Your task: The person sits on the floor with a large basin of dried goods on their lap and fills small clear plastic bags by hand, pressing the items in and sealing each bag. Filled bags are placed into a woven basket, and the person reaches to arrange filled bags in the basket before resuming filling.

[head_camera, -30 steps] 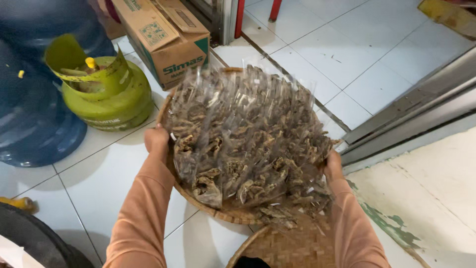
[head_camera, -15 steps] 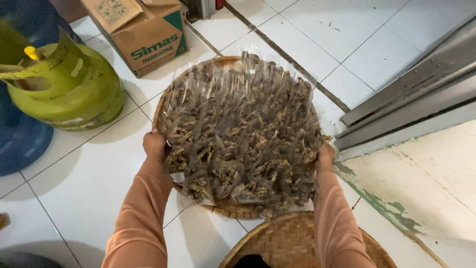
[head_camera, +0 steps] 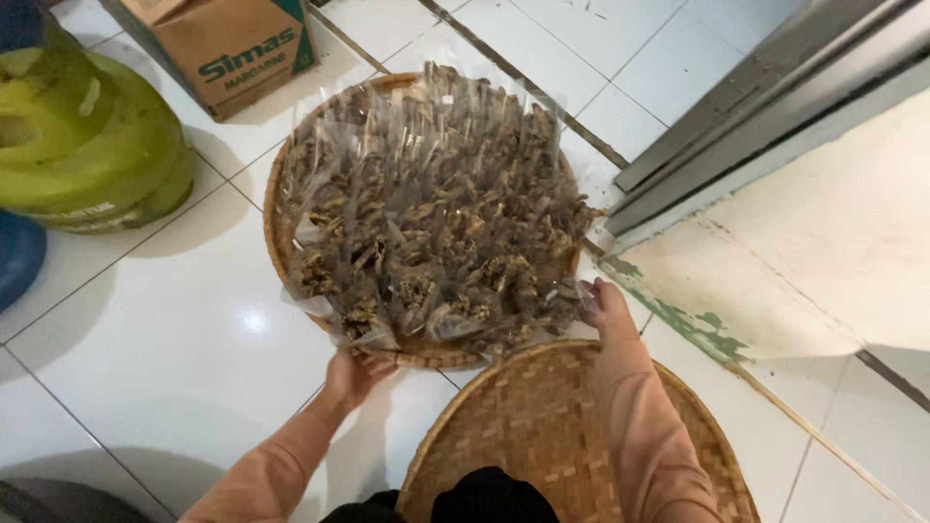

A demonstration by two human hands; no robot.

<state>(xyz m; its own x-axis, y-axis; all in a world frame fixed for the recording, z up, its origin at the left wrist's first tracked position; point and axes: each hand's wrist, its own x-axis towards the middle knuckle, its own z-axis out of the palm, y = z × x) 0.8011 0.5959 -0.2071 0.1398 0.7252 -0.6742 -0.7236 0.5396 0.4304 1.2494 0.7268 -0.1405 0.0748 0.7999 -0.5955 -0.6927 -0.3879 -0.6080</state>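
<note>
Hands are set at the near rim of a round woven tray [head_camera: 274, 208] heaped with small clear packets of dried brown snacks [head_camera: 436, 213]. The left hand [head_camera: 355, 372] is curled under the near-left edge, fingers hidden beneath the packets — the right hand [head_camera: 605, 308] is closed on the near-right edge. The tray lies on white floor tiles [head_camera: 145, 339], its near rim overlapping a second, bare woven tray [head_camera: 542, 426] close to the person. A cardboard box [head_camera: 228, 48] is just beyond the far-left rim, a green gas cylinder [head_camera: 87, 145] further left, apart. At right a metal door track [head_camera: 765, 97] borders the tiles. Open tile is seen left and far right.
</note>
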